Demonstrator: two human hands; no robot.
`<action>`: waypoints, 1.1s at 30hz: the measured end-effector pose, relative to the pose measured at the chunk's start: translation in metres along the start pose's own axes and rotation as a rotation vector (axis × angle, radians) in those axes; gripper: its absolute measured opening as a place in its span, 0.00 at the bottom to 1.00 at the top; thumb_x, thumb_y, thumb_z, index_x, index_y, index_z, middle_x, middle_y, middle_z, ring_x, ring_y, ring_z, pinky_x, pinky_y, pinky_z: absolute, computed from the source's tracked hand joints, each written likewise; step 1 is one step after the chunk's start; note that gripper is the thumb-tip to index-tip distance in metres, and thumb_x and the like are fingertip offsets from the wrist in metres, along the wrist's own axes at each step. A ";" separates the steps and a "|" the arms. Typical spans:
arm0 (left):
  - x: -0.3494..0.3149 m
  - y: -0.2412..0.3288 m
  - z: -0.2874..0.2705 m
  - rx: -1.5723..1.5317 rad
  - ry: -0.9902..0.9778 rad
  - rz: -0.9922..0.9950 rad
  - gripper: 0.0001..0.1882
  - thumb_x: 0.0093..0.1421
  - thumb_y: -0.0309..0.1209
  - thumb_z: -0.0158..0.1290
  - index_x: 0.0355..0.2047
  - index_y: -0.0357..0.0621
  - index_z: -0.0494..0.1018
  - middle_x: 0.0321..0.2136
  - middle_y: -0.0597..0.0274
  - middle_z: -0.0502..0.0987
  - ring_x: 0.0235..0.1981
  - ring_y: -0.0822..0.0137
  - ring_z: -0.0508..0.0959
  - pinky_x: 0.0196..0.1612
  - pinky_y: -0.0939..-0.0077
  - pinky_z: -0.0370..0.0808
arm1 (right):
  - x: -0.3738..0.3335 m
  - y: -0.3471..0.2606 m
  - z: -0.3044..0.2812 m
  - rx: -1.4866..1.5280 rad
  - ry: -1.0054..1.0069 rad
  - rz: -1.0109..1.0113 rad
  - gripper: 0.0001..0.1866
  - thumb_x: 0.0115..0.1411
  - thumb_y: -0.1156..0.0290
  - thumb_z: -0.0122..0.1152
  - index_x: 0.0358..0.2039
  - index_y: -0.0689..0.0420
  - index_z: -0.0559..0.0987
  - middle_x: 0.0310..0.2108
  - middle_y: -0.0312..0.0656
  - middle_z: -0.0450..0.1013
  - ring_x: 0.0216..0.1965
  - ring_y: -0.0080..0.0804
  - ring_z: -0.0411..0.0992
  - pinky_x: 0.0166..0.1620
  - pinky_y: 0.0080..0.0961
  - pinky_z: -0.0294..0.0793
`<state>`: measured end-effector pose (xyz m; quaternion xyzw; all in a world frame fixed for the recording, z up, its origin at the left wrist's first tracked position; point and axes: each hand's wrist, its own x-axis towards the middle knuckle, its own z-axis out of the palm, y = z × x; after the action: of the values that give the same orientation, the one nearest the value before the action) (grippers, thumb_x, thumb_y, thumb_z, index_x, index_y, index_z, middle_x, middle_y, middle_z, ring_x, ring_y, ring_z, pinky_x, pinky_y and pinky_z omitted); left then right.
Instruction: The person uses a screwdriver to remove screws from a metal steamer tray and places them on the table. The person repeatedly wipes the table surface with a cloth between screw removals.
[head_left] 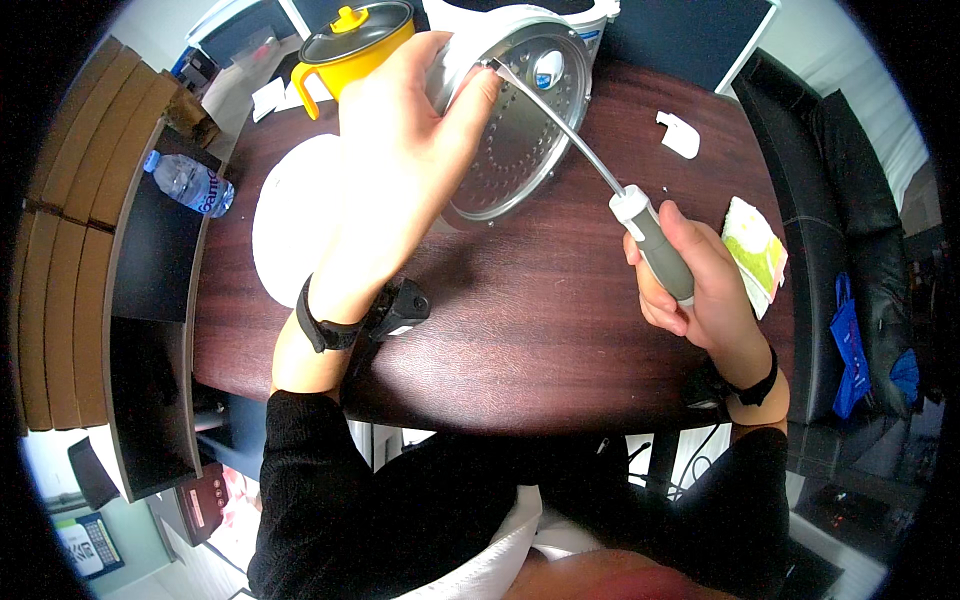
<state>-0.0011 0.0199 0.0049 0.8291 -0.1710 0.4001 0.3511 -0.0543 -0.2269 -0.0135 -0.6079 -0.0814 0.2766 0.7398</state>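
My left hand [410, 150] is closed on the edge of a round metal plate [520, 140], shiny and dotted with rings of small dimples or holes, tilted up off the table. Its thumb presses beside the tip of a screwdriver [655, 245]. Gripped by its grey and white handle in my right hand [705, 275], the screwdriver has its shaft slanting up and left to the plate's edge. What the tip touches under my thumb is too small to tell. Beneath my left forearm lies a white rounded piece [290, 220], partly hidden by the arm.
A yellow pot [355, 65] with a dark lid stands behind my left hand, beside a white appliance part [600, 20]. To the right lie a small white plastic piece [680, 135] and a green-and-white packet [755, 255]. A water bottle [190, 185] lies at the left.
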 end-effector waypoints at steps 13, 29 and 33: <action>-0.006 0.003 0.009 0.128 0.066 0.066 0.19 0.55 0.34 0.58 0.40 0.31 0.73 0.17 0.46 0.75 0.20 0.54 0.80 0.26 0.67 0.75 | 0.004 -0.004 -0.008 -0.448 -0.023 -0.019 0.28 0.70 0.49 0.30 0.27 0.58 0.71 0.09 0.30 0.61 0.07 0.14 0.54 0.11 0.12 0.52; 0.000 0.002 0.001 0.043 -0.060 0.031 0.17 0.54 0.36 0.59 0.37 0.33 0.74 0.17 0.46 0.75 0.20 0.55 0.79 0.26 0.68 0.74 | -0.005 -0.027 -0.031 -0.827 0.483 -0.397 0.18 0.63 0.55 0.53 0.31 0.59 0.76 0.17 0.32 0.68 0.18 0.16 0.64 0.23 0.14 0.60; 0.002 -0.003 -0.003 0.089 -0.033 0.027 0.18 0.54 0.38 0.59 0.36 0.33 0.75 0.18 0.45 0.75 0.22 0.54 0.80 0.28 0.67 0.74 | -0.010 -0.024 -0.029 -0.841 0.494 -0.058 0.23 0.67 0.51 0.42 0.28 0.58 0.73 0.11 0.32 0.64 0.13 0.16 0.61 0.18 0.15 0.56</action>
<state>0.0004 0.0244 0.0066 0.8481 -0.1701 0.3982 0.3054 -0.0419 -0.2587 0.0039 -0.8990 -0.0252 0.0465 0.4348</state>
